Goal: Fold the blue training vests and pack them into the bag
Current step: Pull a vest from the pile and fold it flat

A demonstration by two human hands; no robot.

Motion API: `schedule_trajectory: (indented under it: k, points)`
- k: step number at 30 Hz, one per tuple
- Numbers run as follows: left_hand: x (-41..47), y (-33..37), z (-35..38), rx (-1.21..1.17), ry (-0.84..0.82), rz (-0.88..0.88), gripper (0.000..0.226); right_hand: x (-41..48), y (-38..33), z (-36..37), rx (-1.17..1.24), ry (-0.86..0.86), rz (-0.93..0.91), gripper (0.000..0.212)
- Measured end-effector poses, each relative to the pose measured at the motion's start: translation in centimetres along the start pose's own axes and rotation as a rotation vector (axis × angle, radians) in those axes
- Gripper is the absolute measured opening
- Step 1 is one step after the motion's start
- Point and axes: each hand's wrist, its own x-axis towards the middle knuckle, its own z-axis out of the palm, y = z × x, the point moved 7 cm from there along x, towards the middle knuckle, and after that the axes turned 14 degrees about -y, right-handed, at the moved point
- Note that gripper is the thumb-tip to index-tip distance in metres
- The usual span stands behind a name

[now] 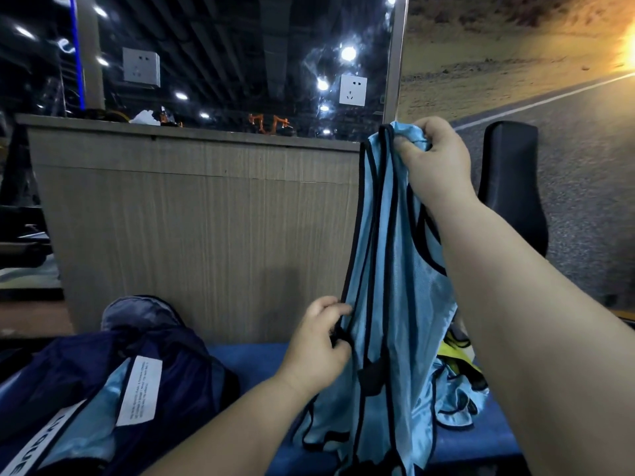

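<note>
Both hands on one blue vest (395,269): our right hand (436,163) clutches its top up high, left hand (318,341) pinches the trim so it hangs straight for folding, bag (113,365) waiting lower left.

**What the view kept from sight**

The dark blue bag (178,365) ran off the left and bottom edges, and the print on its white label (139,389) was too small to read. The blue vest (395,269) lost its hem below the frame and hid most of a yellow garment (460,359). The right forearm (498,269) covered part of its neckline.
</note>
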Motion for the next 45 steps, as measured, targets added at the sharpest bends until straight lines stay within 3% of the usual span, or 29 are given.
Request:
schedule_trajectory:
  k: [4,10,12,17,20,23,26,34,38,41,45]
  points:
    - [0.3,-1.2,-0.4,-0.142,0.005,-0.112,0.011,0.0,1.1,0.3,-0.046,0.006,0.05,0.009]
    - [0.0,-0.2,-0.4,-0.392,-0.015,-0.127,0.06,-0.2,2.5,0.9,-0.094,0.031,0.122,0.011]
    - [-0.2,0.3,-0.4,-0.248,0.003,-0.127,0.082,-0.3,2.5,1.3,-0.111,0.024,0.129,0.009]
    - [-0.7,1.5,0.1,0.022,0.094,-0.1,0.044,-0.4,1.8,2.1,-0.138,0.009,0.106,0.007]
    - [-1.2,2.4,0.5,0.051,0.117,0.02,0.053,-0.4,1.3,1.9,-0.153,0.014,0.085,0.007]
    - [-1.5,3.5,0.1,0.155,0.166,0.11,0.038,-0.4,1.0,1.6,-0.14,0.02,0.074,0.009]
    - [-1.3,3.2,-0.3,0.197,0.192,0.055,0.027,-0.4,0.7,1.6,-0.123,0.02,0.063,0.011]
    - [-0.2,2.9,-1.0,0.248,0.213,-0.128,0.036,-0.4,-0.5,2.4,-0.113,0.01,0.012,0.01]
    - [0.0,2.1,-1.9,0.283,0.207,-0.154,0.026,-0.4,-0.5,2.1,-0.097,0.012,0.011,0.01]
    - [-0.2,1.3,-2.4,0.298,0.174,-0.186,0.05,-0.3,0.0,1.7,-0.099,0.014,0.034,0.01]
    - [-0.6,1.2,-2.4,0.305,0.093,-0.133,0.065,-0.3,0.6,1.6,-0.089,0.018,0.06,0.012]
